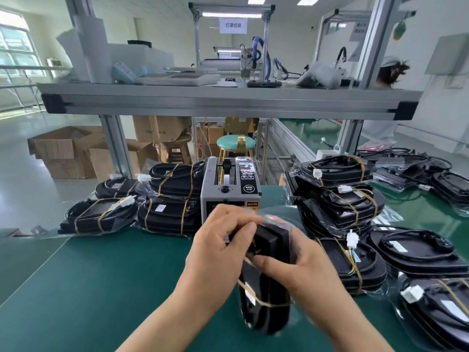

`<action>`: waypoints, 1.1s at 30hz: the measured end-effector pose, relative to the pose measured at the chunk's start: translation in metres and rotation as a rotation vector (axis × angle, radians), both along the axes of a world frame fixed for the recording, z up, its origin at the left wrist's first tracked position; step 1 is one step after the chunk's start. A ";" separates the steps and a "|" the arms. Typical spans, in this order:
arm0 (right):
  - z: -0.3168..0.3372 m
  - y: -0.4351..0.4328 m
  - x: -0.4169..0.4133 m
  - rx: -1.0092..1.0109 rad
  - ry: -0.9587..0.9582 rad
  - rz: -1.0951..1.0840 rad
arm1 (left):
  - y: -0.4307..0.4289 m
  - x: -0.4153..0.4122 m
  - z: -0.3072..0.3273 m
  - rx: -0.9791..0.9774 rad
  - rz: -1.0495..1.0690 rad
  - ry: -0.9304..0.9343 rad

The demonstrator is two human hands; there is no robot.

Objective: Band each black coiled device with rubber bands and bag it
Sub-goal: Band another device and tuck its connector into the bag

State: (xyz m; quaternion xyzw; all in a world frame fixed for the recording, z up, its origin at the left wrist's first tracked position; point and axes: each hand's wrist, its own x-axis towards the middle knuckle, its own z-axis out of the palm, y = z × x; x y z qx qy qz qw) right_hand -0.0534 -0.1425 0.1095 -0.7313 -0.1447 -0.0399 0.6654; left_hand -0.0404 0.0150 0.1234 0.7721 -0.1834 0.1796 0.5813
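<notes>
Blurred coiled device (265, 285), top half-hidden

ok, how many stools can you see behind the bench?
2. A teal-seated stool stands just behind the tape dispenser, and a wooden stool is to its left by the cardboard boxes. The bench frame may hide others.

Glossy pale floor (30, 158), window (15, 47) at left, cardboard boxes (66, 151), teal stool (235, 143).

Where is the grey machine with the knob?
In the head view the grey machine stands mid-bench, beyond the left hand, between the left pile of bagged devices and the right pile.
</notes>
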 end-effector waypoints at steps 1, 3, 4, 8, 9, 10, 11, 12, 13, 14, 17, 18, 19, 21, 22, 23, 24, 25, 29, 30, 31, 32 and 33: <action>-0.004 0.002 -0.003 0.083 -0.024 -0.005 | -0.002 -0.002 -0.001 0.060 0.063 -0.058; -0.015 0.006 -0.010 0.201 -0.047 -0.014 | -0.004 -0.005 -0.009 0.151 0.132 -0.129; -0.019 0.007 -0.014 0.235 -0.060 -0.033 | -0.005 -0.007 -0.015 0.161 0.133 -0.157; -0.016 0.006 -0.027 0.130 -0.212 -0.326 | -0.011 -0.017 -0.027 0.153 0.092 -0.301; -0.013 0.006 -0.027 0.059 -0.251 -0.430 | -0.013 -0.019 -0.028 0.153 0.088 -0.319; -0.010 0.006 -0.027 -0.019 -0.280 -0.522 | -0.015 -0.020 -0.028 0.150 0.090 -0.335; -0.007 0.008 -0.026 -0.079 -0.311 -0.584 | -0.017 -0.022 -0.028 0.146 0.094 -0.350; -0.005 0.009 -0.026 -0.114 -0.339 -0.618 | -0.018 -0.023 -0.028 0.144 0.098 -0.364; -0.003 0.009 -0.025 -0.126 -0.365 -0.640 | -0.019 -0.023 -0.027 0.148 0.105 -0.374; 0.001 0.010 -0.026 -0.120 -0.370 -0.661 | -0.019 -0.023 -0.027 0.161 0.114 -0.383; 0.016 0.005 -0.025 0.253 -0.248 -0.686 | -0.020 -0.023 -0.025 0.199 0.133 -0.389; 0.023 0.005 -0.026 0.447 -0.192 -0.652 | -0.019 -0.022 -0.025 0.199 0.140 -0.379; 0.028 0.005 -0.026 0.557 -0.150 -0.627 | -0.018 -0.022 -0.025 0.200 0.145 -0.367; 0.029 0.003 -0.029 0.387 -0.124 -0.584 | -0.016 -0.020 -0.024 0.204 0.141 -0.347; 0.029 0.004 -0.030 0.194 -0.101 -0.556 | -0.016 -0.020 -0.023 0.200 0.130 -0.342; 0.029 0.004 -0.033 -0.021 -0.080 -0.531 | -0.016 -0.021 -0.022 0.194 0.116 -0.342; 0.030 0.004 -0.033 -0.203 -0.078 -0.527 | -0.016 -0.021 -0.022 0.190 0.104 -0.345; 0.030 0.002 -0.033 -0.349 -0.109 -0.527 | -0.016 -0.021 -0.022 0.191 0.097 -0.351; 0.041 -0.002 -0.022 -0.755 -0.280 -0.503 | -0.016 -0.017 -0.023 0.212 0.079 -0.368; 0.042 -0.004 -0.019 -0.767 -0.298 -0.513 | -0.016 -0.016 -0.024 0.211 0.075 -0.376; 0.043 -0.005 -0.016 -0.717 -0.308 -0.536 | -0.015 -0.017 -0.024 0.209 0.072 -0.388; 0.046 -0.005 -0.016 -0.608 -0.309 -0.585 | -0.015 -0.017 -0.025 0.208 0.071 -0.401; 0.050 -0.007 -0.017 -0.462 -0.305 -0.653 | -0.014 -0.017 -0.025 0.207 0.072 -0.411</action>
